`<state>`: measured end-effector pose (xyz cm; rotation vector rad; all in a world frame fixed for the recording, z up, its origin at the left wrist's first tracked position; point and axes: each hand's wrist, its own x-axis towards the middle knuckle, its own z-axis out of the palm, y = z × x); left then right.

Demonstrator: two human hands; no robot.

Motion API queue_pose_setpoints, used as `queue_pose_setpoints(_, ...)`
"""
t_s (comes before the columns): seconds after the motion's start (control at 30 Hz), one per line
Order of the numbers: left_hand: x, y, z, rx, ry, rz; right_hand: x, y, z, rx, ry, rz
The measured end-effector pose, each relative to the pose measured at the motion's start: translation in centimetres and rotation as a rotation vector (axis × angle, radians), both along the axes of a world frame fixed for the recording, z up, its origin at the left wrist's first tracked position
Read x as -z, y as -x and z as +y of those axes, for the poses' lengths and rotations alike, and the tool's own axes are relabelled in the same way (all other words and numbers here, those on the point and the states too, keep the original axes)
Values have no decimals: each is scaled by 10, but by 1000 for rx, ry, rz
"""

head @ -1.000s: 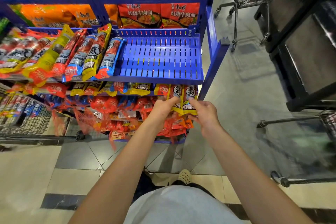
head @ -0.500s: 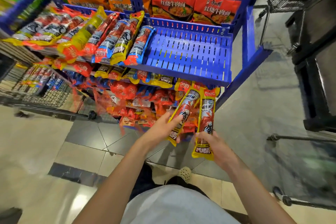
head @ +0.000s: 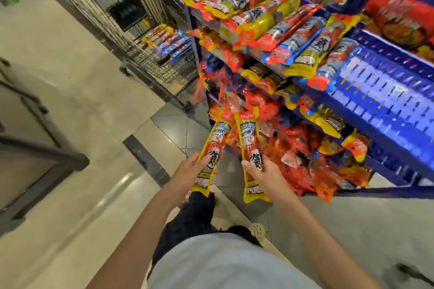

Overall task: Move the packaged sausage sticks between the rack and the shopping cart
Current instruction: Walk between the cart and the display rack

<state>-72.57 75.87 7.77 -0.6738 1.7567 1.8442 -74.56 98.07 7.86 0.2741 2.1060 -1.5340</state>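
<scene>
Left hand (head: 187, 172) grips one yellow sausage pack (head: 212, 150); right hand (head: 265, 176) grips another (head: 251, 155), beside the blue rack (head: 385, 101).

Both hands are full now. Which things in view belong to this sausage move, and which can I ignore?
Job:
- yellow-wrapped sausage stick in left hand
- matching yellow stick in right hand
- blue metal rack
- wire shopping cart

Ignore:
- red noodle packets
- black floor stand

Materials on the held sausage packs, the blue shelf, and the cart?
Sausage packs: glossy plastic film, by the sheen and crinkled edges. Blue shelf: slotted, blue-coated, probably metal; could be plastic. Shopping cart: dark wire mesh, likely steel.
</scene>
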Motion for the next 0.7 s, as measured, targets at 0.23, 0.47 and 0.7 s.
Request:
queue_pose_setpoints(0.23,29,-26,-125,-419,62,-105,16,55,-124,-258,-74,-67)
queue_pose_setpoints(0.47,41,-23,-241,-651,42,-154,35,107,-253,-359,-225,-4)
queue_pose_setpoints(0.7,48,13,-334,-746,71,-183,52,146,-328,-311,-268,-118)
